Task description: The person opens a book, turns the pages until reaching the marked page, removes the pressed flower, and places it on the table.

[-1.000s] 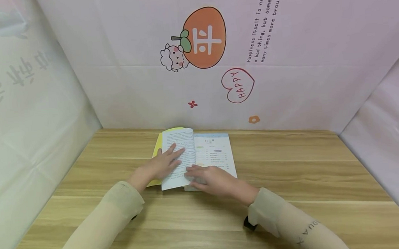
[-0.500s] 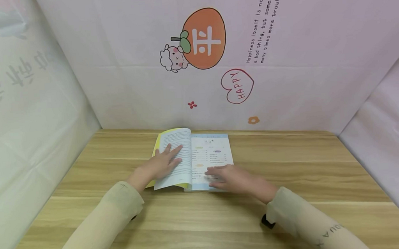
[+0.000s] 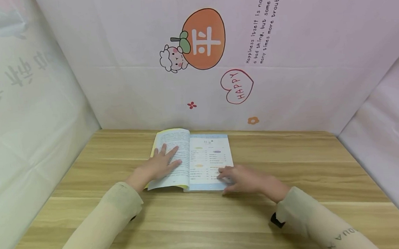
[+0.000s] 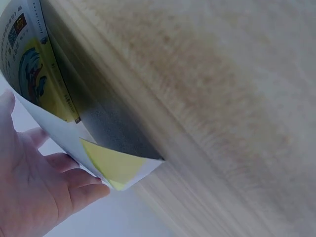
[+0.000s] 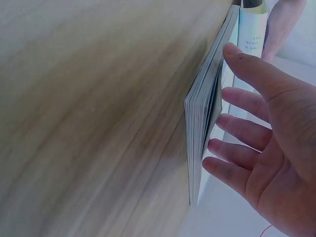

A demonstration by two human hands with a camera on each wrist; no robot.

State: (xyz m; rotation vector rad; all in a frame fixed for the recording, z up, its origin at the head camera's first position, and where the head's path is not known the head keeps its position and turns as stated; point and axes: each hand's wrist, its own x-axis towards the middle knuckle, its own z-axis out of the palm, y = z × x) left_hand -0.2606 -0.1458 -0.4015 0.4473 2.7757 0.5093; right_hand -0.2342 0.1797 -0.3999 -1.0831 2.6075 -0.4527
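An open book (image 3: 207, 155) with printed pages lies on the wooden table (image 3: 207, 221) near the back wall. My left hand (image 3: 162, 165) lies flat with spread fingers on the left page, which bows up over a yellow cover (image 4: 116, 167). My right hand (image 3: 241, 178) rests with straight fingers on the lower right corner of the right page. In the right wrist view, the fingers (image 5: 242, 160) of my right hand stand just beside the book's page stack (image 5: 202, 133). In the left wrist view, my left hand (image 4: 37, 187) supports the curved page.
Pale printed panels wall the table at the back (image 3: 215, 53), left (image 3: 19, 115) and right (image 3: 393, 132). Bare wood stretches in front of the book and to both sides. My two beige sleeves (image 3: 98, 230) reach in from the near edge.
My right hand slid rightwards from the book's spine to the lower right corner of the right page. The turned leaf settled down under my left hand, which stayed in place.
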